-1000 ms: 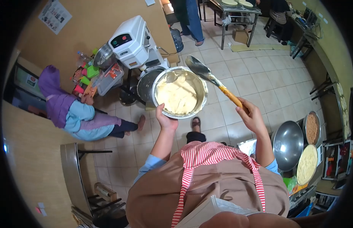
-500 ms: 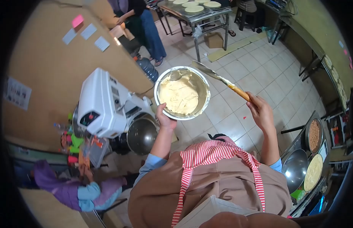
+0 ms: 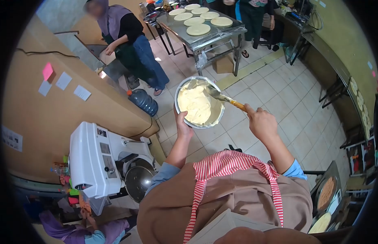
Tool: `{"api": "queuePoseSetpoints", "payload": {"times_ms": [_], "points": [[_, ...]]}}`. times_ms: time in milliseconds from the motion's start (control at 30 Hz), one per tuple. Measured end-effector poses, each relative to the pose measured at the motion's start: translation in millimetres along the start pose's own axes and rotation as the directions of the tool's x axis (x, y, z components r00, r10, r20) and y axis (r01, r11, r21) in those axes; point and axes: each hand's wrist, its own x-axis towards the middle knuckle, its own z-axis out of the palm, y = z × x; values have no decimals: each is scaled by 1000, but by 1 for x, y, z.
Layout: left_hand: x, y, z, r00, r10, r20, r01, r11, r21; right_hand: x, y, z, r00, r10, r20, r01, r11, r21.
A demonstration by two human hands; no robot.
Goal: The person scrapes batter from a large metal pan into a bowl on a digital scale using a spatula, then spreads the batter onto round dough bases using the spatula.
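Observation:
My left hand [image 3: 183, 125] grips the near left side of a metal bowl [image 3: 218, 118], thumb over its rim. Pale yellow cream [image 3: 196, 103] fills much of the bowl, heaped toward the left. My right hand [image 3: 262, 122] is closed round the wooden handle of a spatula [image 3: 237, 105]. Its flat, cream-smeared blade reaches over the right rim into the bowl, near the cream; I cannot tell whether the tip touches it. The bowl is held up in front of me, above the tiled floor.
A white stand mixer [image 3: 93, 158] with a steel bowl [image 3: 140, 179] is at my left. Ahead, a metal table [image 3: 172, 30] carries several pale round discs. A water jug [image 3: 143, 101] stands by the partition. One person [image 3: 132, 44] stands ahead left; another [image 3: 87, 229] is lower left.
The spatula's blade has come from beyond the bowl's right rim down into the bowl. My right hand has moved left. The view has shifted, showing more of the far table.

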Motion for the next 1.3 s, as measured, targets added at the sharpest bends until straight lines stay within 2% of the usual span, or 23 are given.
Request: {"api": "queuePoseSetpoints", "payload": {"times_ms": [100,133,200,267,300,367,400,467,500,567,600,667,700,767,833,900,1067,1167,1233,1300], "points": [[40,-12,18,999,44,12,-44,998,46,45,15,7,993,-16,120,14,1000,16],[44,-13,32,999,44,-2,-44,998,50,55,24,11,987,-43,156,31,996,79],[57,-7,67,982,161,99,-173,976,135,78,39,21,978,-68,196,42,990,136],[91,-15,66,972,184,149,-205,969,140,104,55,41,970,-74,230,-5,946,325],[104,-16,71,976,170,133,-190,970,154,118,60,52,968,-71,239,-11,946,325],[132,-23,78,979,162,125,-182,969,168,146,72,75,953,-29,300,-145,829,540],[152,-27,77,980,166,111,-184,966,179,165,77,97,955,-28,296,-143,830,539],[193,-35,69,981,167,96,-183,964,192,201,81,131,950,-51,310,-244,501,831],[216,-39,66,989,114,92,-126,982,141,219,82,133,951,-47,306,-242,502,830],[259,-42,65,994,59,97,-67,994,83,257,83,128,881,-108,461,-437,186,880],[272,-43,69,995,42,93,-50,995,81,269,88,121,884,-104,455,-432,187,882],[311,-42,73,997,11,80,-17,997,77,305,95,114,788,-145,599,-602,27,798],[329,-40,75,997,-41,68,37,997,63,321,99,119,786,-140,602,-606,23,795],[357,-35,84,994,-100,54,97,994,50,348,104,130,810,-204,549,-577,-112,809],[373,-28,100,977,-203,56,204,979,-12,363,105,133,822,-195,535,-563,-138,815],[398,-30,103,973,-225,47,227,973,-36,388,107,136,834,-190,518,-547,-165,820],[452,-49,98,955,-293,51,298,941,-163,451,120,129,884,-150,443,-461,-126,878],[477,-58,115,966,-253,-54,242,958,-156,504,137,132,886,-172,430,-447,-76,891],[488,-62,134,938,-277,-209,263,960,-92,539,149,133,876,-204,437,-453,-39,891],[498,-70,144,919,-270,-286,253,963,-94,580,157,131,871,-212,444,-451,15,892]]}}
